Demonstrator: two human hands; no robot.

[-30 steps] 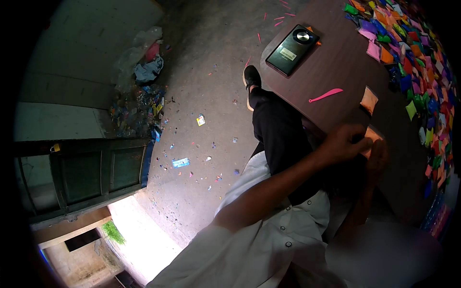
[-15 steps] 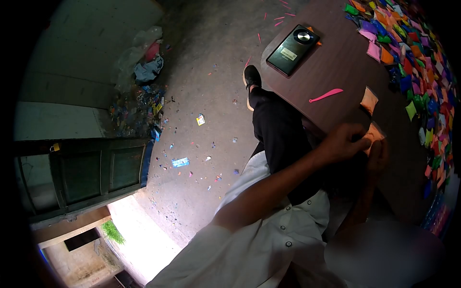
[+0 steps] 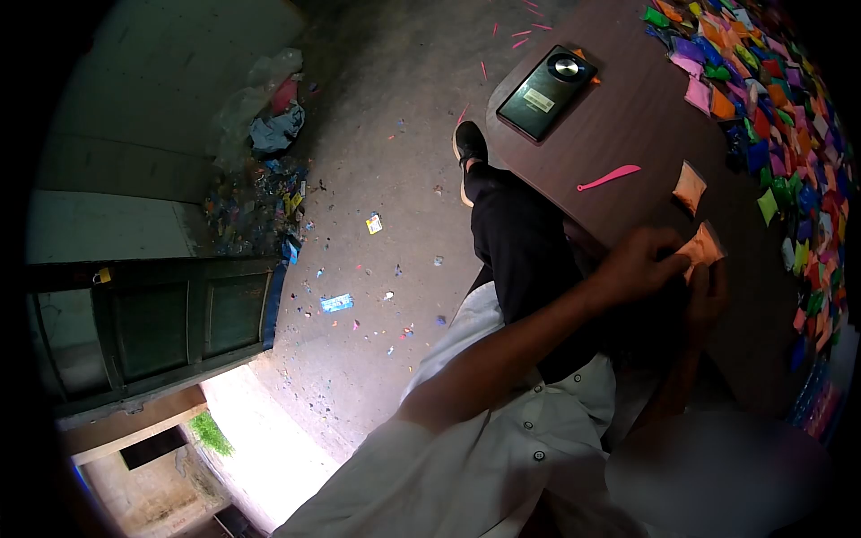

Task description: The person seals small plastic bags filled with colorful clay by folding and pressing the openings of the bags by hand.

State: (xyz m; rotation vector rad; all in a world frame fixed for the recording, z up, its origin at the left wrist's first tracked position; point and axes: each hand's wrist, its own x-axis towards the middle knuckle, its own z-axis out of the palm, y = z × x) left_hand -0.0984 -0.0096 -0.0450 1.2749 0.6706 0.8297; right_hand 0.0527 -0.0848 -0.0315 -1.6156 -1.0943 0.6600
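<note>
My left hand and my right hand are together over the table's near edge. Between their fingertips is a small orange packet, its upper part showing above the fingers. Both hands are closed on it, the left from the left side and the right from below. Just beyond lies a second orange packet on the table. A pink plastic knife rests to the left of that packet. The lower end of the held packet is hidden by my fingers.
A large heap of colourful small packets covers the table's right side. A dark phone lies near the far left corner of the brown table. Litter and pink pieces are scattered on the floor. A green door stands at left.
The held packet has tipped upward a little, and more of it shows above my fingers. Both hands have shifted slightly; the phone, knife and second packet stay in place.
</note>
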